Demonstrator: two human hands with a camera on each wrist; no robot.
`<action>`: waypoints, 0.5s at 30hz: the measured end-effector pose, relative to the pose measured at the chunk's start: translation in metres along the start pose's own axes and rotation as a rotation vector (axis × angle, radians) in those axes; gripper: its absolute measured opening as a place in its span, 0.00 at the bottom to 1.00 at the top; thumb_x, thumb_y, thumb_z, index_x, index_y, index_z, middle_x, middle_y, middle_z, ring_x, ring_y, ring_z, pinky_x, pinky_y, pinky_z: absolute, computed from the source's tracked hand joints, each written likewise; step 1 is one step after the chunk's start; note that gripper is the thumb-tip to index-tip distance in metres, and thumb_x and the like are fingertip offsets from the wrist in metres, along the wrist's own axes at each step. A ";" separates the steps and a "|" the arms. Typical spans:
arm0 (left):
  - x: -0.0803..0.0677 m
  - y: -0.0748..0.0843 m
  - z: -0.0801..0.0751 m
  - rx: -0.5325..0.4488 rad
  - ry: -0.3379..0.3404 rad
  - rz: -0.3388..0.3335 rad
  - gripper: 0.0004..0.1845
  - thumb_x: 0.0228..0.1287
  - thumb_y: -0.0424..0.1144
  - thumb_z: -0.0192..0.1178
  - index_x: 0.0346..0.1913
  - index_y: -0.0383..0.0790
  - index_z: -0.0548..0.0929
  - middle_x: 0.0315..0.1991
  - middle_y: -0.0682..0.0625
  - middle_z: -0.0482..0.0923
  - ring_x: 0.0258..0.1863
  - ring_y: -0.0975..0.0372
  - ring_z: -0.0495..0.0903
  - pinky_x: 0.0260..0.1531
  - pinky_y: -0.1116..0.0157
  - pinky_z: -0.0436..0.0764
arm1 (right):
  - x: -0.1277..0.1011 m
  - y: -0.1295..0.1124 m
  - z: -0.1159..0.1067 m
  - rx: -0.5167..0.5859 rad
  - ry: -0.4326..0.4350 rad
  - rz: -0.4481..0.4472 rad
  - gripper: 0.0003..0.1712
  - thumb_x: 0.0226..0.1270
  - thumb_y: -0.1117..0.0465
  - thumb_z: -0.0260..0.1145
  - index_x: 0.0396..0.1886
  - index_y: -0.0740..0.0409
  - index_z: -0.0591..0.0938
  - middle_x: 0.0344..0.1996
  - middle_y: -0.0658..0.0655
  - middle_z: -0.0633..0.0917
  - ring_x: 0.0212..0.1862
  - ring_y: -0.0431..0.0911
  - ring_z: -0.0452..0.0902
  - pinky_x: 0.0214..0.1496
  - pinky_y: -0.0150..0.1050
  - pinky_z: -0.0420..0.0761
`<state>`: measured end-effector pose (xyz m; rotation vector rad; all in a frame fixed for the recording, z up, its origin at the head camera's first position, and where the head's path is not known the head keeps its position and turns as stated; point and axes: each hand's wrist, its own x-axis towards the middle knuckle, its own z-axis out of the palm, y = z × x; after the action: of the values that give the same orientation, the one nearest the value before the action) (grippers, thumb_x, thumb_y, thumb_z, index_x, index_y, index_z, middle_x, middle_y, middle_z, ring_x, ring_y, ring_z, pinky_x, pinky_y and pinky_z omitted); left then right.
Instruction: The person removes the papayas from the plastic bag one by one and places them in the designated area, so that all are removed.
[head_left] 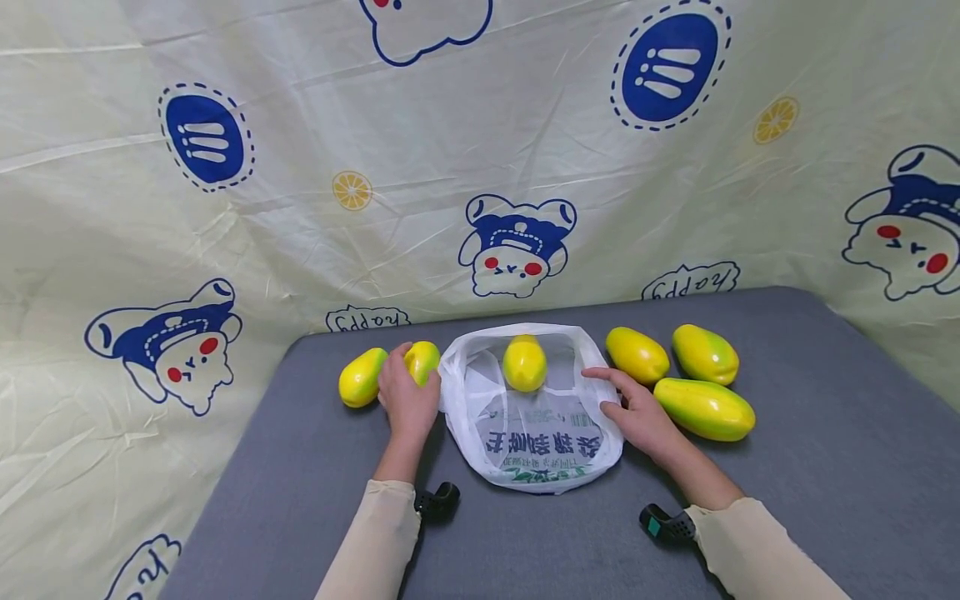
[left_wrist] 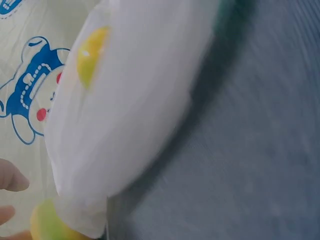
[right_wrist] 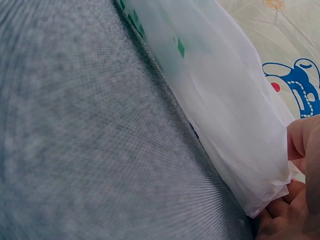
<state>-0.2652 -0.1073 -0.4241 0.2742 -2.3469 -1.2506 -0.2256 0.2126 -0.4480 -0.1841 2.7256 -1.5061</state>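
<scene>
A white plastic bag [head_left: 536, 433] with green print lies open in the middle of the grey table [head_left: 825, 467]. One yellow-green mango [head_left: 524, 362] sits inside its mouth. My left hand [head_left: 408, 377] grips a second mango [head_left: 423, 358] just left of the bag, and a third mango [head_left: 362, 377] lies beside it. My right hand [head_left: 618, 396] pinches the bag's right rim. In the left wrist view the bag [left_wrist: 130, 110] fills the frame, with the gripped mango [left_wrist: 47, 225] at the bottom left. The right wrist view shows the bag's edge [right_wrist: 240, 125] held between my fingers [right_wrist: 300, 140].
Three more mangoes [head_left: 637, 354] [head_left: 705, 353] [head_left: 705, 409] lie on the table right of my right hand. A pale cloth with blue cartoon prints [head_left: 300, 167] hangs behind and to the left. The table's left edge runs close to my left sleeve [head_left: 375, 542].
</scene>
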 end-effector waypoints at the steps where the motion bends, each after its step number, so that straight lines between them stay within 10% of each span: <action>1: 0.000 0.001 0.000 -0.001 -0.007 0.000 0.29 0.59 0.35 0.64 0.65 0.42 0.73 0.64 0.40 0.71 0.66 0.45 0.65 0.66 0.42 0.60 | 0.000 0.000 0.000 -0.001 0.001 0.001 0.28 0.73 0.65 0.54 0.71 0.46 0.70 0.75 0.62 0.64 0.60 0.57 0.67 0.61 0.52 0.71; 8: -0.003 0.007 0.002 0.026 -0.037 0.014 0.26 0.62 0.36 0.63 0.63 0.43 0.74 0.68 0.42 0.68 0.70 0.47 0.62 0.70 0.43 0.54 | -0.001 0.001 -0.001 -0.005 0.004 0.003 0.28 0.72 0.65 0.54 0.71 0.47 0.70 0.75 0.62 0.64 0.61 0.58 0.66 0.62 0.54 0.71; 15: -0.007 0.016 0.005 0.066 0.012 0.220 0.25 0.62 0.34 0.62 0.63 0.41 0.74 0.71 0.43 0.65 0.75 0.48 0.56 0.74 0.43 0.49 | -0.001 0.000 -0.001 -0.002 0.003 0.013 0.28 0.73 0.64 0.54 0.71 0.46 0.70 0.75 0.62 0.65 0.60 0.57 0.67 0.61 0.52 0.72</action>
<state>-0.2603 -0.0918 -0.4150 0.0418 -2.3372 -1.0657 -0.2248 0.2132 -0.4477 -0.1639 2.7253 -1.5016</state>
